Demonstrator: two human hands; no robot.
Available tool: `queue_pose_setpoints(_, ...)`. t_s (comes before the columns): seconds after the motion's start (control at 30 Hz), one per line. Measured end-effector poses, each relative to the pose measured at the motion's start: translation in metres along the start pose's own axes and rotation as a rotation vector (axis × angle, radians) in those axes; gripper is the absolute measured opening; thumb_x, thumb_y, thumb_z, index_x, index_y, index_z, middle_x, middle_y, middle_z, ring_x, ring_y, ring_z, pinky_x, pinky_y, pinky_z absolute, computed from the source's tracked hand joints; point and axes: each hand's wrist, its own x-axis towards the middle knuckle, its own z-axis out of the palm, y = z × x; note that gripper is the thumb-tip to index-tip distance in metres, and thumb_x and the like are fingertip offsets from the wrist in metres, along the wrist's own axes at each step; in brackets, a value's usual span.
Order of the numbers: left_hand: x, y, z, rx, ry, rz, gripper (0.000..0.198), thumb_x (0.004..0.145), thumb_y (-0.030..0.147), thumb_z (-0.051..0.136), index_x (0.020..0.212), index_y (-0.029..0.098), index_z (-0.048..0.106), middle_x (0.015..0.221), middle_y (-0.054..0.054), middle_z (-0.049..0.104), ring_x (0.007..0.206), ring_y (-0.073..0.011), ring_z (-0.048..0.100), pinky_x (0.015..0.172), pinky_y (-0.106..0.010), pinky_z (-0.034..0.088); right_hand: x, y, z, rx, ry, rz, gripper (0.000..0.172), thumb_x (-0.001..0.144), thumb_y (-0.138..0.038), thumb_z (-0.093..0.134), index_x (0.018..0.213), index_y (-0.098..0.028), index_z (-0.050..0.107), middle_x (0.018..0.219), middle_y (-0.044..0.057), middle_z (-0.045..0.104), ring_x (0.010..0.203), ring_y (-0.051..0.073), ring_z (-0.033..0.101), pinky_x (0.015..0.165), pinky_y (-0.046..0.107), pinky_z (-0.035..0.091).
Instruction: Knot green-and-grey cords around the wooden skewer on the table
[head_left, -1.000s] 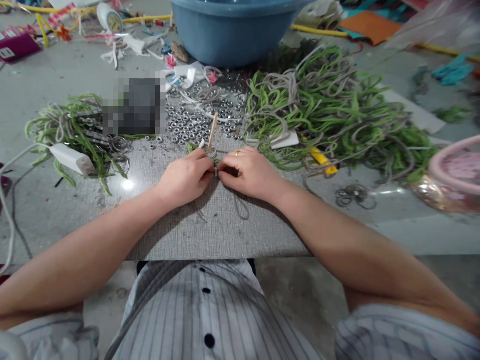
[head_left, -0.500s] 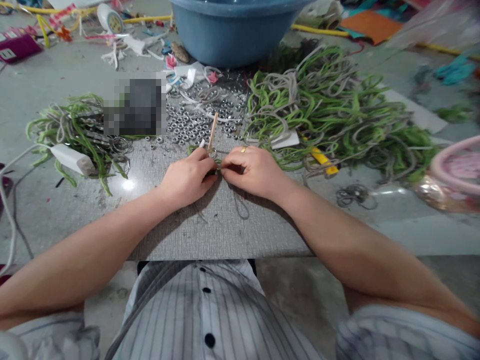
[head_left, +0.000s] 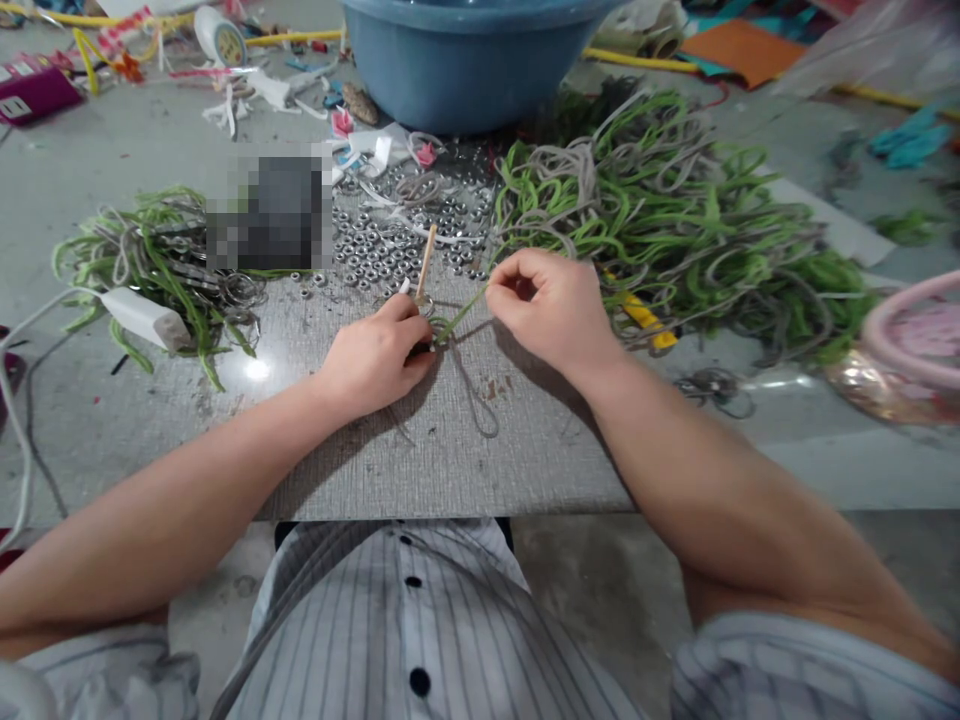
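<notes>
My right hand (head_left: 551, 305) pinches the end of a green cord (head_left: 466, 312) and holds it taut, up and to the right. The cord's other end runs into the closed fingers of my left hand (head_left: 379, 355), which rests on the table. A thin wooden stick (head_left: 427, 262) stands up from the left fingertips, beside a small metal ring (head_left: 426, 303). Below the fingers a loop of grey cord (head_left: 480, 405) lies on the tabletop. What exactly the left fingers grip is partly hidden.
Many small metal rings (head_left: 367, 250) are scattered beyond my hands. A heap of green and grey cords (head_left: 637, 210) lies right, a smaller cord bundle (head_left: 150, 240) left. A blue basin (head_left: 472, 70) stands at the back. A yellow-handled tool (head_left: 646, 320) lies by the heap.
My right hand has moved away from the left, up and to the right, drawing the green cord out straight. My left hand has stayed in place.
</notes>
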Motion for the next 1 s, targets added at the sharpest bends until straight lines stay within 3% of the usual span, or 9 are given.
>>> queue_pose_setpoints(0.4,0.000,-0.003,0.000,-0.020,0.010,0.033,0.020,0.086,0.024,0.052,0.091,0.013,0.068,0.107,-0.012,0.062,0.078,-0.0189,0.065,0.064,-0.030,0.054,0.009,0.022,-0.006,-0.290,0.041,0.126,0.010,0.071,-0.018,0.056,0.064,-0.024,0.052,0.067,0.004,0.062,0.062,0.020,0.054,0.061,0.035,0.040)
queue_pose_setpoints(0.57,0.001,-0.001,-0.004,-0.021,-0.042,0.021,0.023,0.088,0.024,0.050,0.094,0.011,0.068,0.109,-0.013,0.061,0.080,-0.0198,0.065,0.063,-0.030,0.053,0.009,0.028,-0.004,-0.393,0.007,0.089,0.007,0.073,-0.019,0.054,0.067,-0.023,0.056,0.069,0.004,0.062,0.066,0.020,0.055,0.061,0.033,0.042)
queue_pose_setpoints(0.73,-0.001,-0.001,-0.004,-0.015,-0.030,0.023,0.022,0.087,0.025,0.051,0.094,0.012,0.068,0.105,-0.012,0.061,0.078,-0.0193,0.065,0.064,-0.030,0.053,0.005,0.015,-0.002,-0.289,-0.037,-0.164,0.022,0.076,-0.013,0.050,0.088,-0.023,0.066,0.095,0.009,0.065,0.086,0.025,0.060,0.075,0.039,0.046)
queue_pose_setpoints(0.87,-0.001,-0.003,-0.001,-0.034,0.005,0.048,0.022,0.087,0.026,0.051,0.095,0.013,0.067,0.102,-0.011,0.060,0.078,-0.0186,0.064,0.067,-0.031,0.054,-0.002,0.002,0.004,-0.160,-0.217,-0.446,0.029,0.078,-0.011,0.047,0.087,-0.024,0.070,0.092,0.007,0.066,0.090,0.024,0.059,0.082,0.041,0.044)
queue_pose_setpoints(1.0,-0.002,-0.004,0.000,-0.039,-0.003,0.054,0.021,0.087,0.026,0.051,0.092,0.012,0.066,0.100,-0.011,0.060,0.079,-0.0188,0.064,0.068,-0.032,0.054,-0.007,-0.002,0.012,-0.138,-0.374,-0.546,0.028,0.078,-0.013,0.047,0.088,-0.021,0.072,0.091,0.008,0.066,0.087,0.023,0.057,0.080,0.039,0.042)
